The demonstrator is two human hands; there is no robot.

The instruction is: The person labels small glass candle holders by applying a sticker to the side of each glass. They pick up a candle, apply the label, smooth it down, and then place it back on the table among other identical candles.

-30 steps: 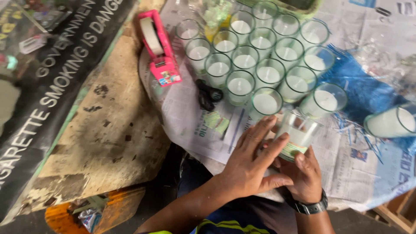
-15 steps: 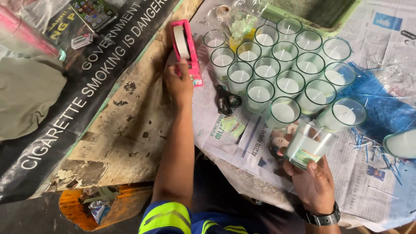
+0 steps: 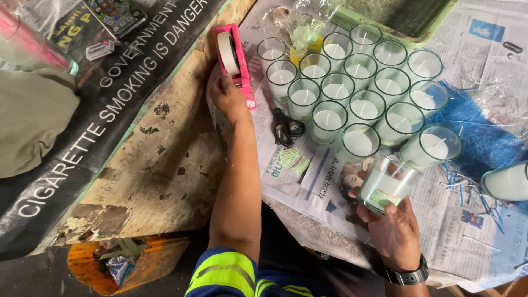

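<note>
I read this as the taping step: my right hand is closed around a glass candle, holding it tilted just off the near corner of the candle cluster, over the newspaper. My left hand is stretched out to the pink tape dispenser, which lies just left of the cluster, at the newspaper's edge. The fingers curl onto the dispenser's lower end, but I cannot tell whether they grip it or only touch it.

As I judge it, the next move calls for a firm hold on the dispenser and bringing it across to the held candle without knocking the cluster's near row.

Hard to make out: the small dark object just left of the cluster, perhaps scissors. The candle far right of the cluster is cut off by the frame, and the tray behind it is only partly in view.
</note>
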